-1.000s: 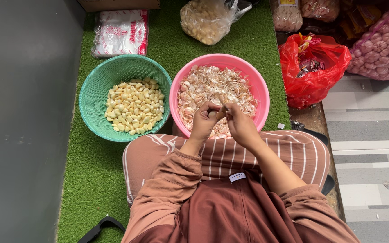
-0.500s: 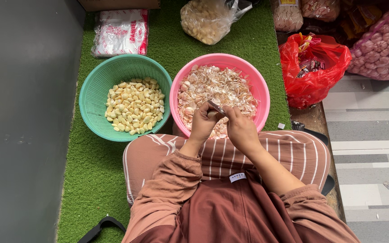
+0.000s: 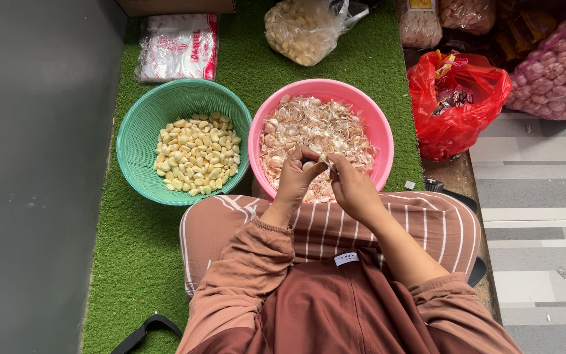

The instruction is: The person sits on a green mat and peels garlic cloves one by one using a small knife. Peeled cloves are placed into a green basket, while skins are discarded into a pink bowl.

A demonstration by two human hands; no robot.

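At the bottom of the frame we saw brown sleeves and a striped lap [image 3: 388,226], and a black object [image 3: 144,330] on the green mat [image 3: 132,262] at lower left. Just above the lap, near the centre, our left hand [image 3: 296,180] and right hand [image 3: 354,190] met over the near rim of the pink bowl [image 3: 373,121]. Both were curled, fingertips pinched together on a small clove [image 3: 309,166]; how much skin it carried we could not quite tell, as the fingers hid most of it. The pink bowl held papery skins and unpeeled cloves. Touching it on the left sat the green basket [image 3: 135,141], with peeled yellowish cloves [image 3: 196,154] heaped inside. To the right, off the mat, stood a red bag [image 3: 456,115]. Along the top edge lay a white packet [image 3: 178,46] at upper left, a clear bag of cloves [image 3: 302,29] at upper centre, and a pink net sack [image 3: 555,78] of bulbs at upper right.
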